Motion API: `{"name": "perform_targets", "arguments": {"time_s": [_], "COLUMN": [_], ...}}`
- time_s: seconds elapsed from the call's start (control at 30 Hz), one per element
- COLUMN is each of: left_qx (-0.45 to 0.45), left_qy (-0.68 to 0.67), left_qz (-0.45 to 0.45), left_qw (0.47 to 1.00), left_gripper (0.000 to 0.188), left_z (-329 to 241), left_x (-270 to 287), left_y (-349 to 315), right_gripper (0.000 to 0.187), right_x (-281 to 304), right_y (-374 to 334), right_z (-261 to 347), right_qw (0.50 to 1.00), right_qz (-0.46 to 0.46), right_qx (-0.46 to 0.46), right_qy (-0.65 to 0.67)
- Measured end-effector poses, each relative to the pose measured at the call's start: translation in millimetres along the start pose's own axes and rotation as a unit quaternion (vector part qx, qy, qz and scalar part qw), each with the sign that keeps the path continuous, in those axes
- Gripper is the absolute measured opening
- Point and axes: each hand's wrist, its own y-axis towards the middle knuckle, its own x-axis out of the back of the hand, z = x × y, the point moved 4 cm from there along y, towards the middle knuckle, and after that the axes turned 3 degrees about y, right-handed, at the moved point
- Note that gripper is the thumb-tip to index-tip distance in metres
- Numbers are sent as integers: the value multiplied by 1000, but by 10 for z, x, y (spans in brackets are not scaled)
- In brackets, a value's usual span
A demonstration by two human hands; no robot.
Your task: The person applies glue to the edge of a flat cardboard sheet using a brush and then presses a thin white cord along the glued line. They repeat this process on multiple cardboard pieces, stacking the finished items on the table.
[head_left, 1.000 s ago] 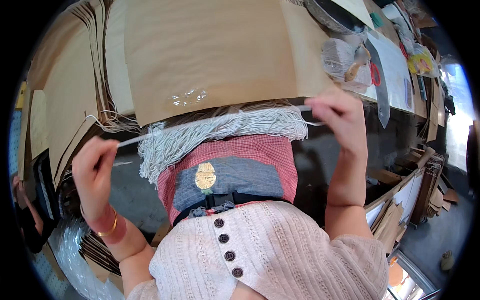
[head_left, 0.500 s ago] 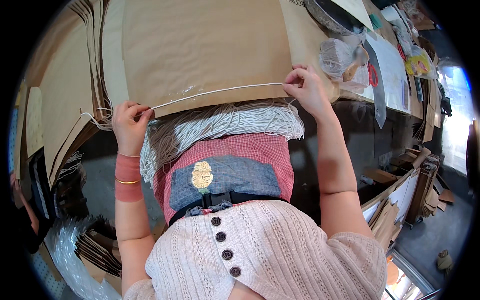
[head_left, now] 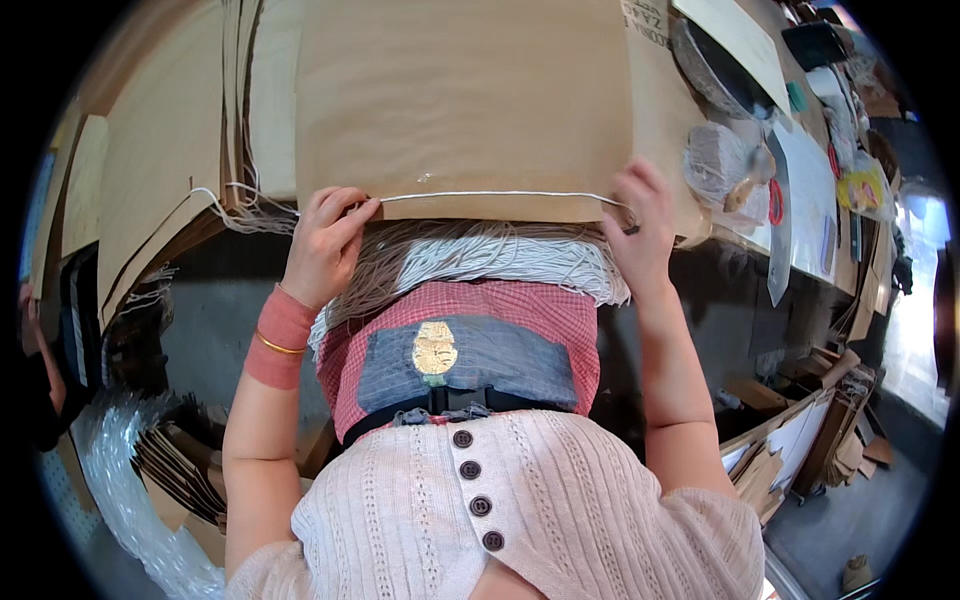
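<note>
A flat brown paper bag lies on the worktable in front of me. A white cord runs straight along its near edge. My left hand pinches the cord's left end at the bag's near left corner. My right hand presses the cord's right end down at the near right corner. A thick bundle of white and tan cords hangs over the table edge just below, against my red checked apron.
Stacks of flat brown paper bags with cord handles lie to the left. At the right are a clear plastic bag, red-handled scissors, papers and a dark round tray. Cardboard pieces stand on the floor at the right.
Both hands have carried the taut cord forward from above my lap onto the near edge of the paper bag, and now hold it down there.
</note>
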Motion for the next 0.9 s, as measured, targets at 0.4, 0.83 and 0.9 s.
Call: {"name": "perform_targets", "arguments": {"time_s": [0.4, 0.83, 0.9], "left_qx": [238, 134, 191], "left_qy": [-58, 120, 185], "left_qz": [9, 120, 95], "left_qw": [969, 976, 959], "left_gripper": [15, 97, 97], "left_z": [424, -463, -184], "left_x": [19, -459, -309], "left_y": [188, 279, 110], "right_gripper": [13, 69, 70], "right_x": [-299, -804, -578], "right_y": [184, 10, -107], "right_z": [-272, 672, 367], "right_qw": [963, 961, 960], "right_qz": [133, 226, 183], "right_qx": [-232, -34, -100], "right_qy": [33, -158, -187]}}
